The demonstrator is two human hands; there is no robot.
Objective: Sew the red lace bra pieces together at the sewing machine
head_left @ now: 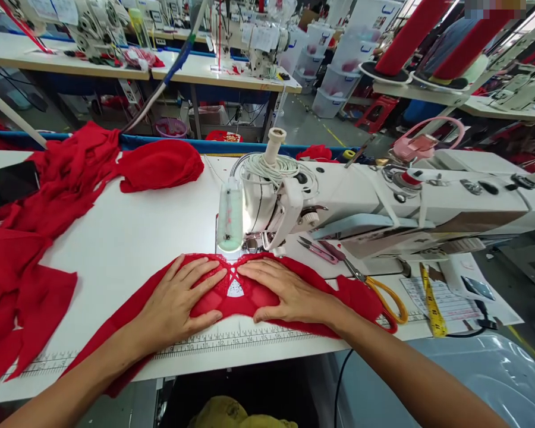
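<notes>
Red lace piece (245,304) is lying flat on the table (129,238), just before the presser foot (251,242). Left hand (178,303) and right hand (285,294) are pressing on it, fingers spread wide, gripping nothing. Even pressure from both palms is probably keeping the lace smooth and square.

The lace (238,304) is red, its middle an open crisscross net through which white shows. The table (129,238) is white, with a ruler (232,342) printed in black marks along the front edge. The cloth pile (35,238) is the same red. The machine (450,202) is off-white with a pale blue-grey panel, and its cord (267,167) is white. The scissors (377,287) have orange-yellow handles, the snips (316,251) pink ones. The tape (432,306) is yellow, the phone (15,181) black, the cones (410,35) red. Below the table edge lies an olive-yellow lump (232,413), perhaps cloth.
</notes>
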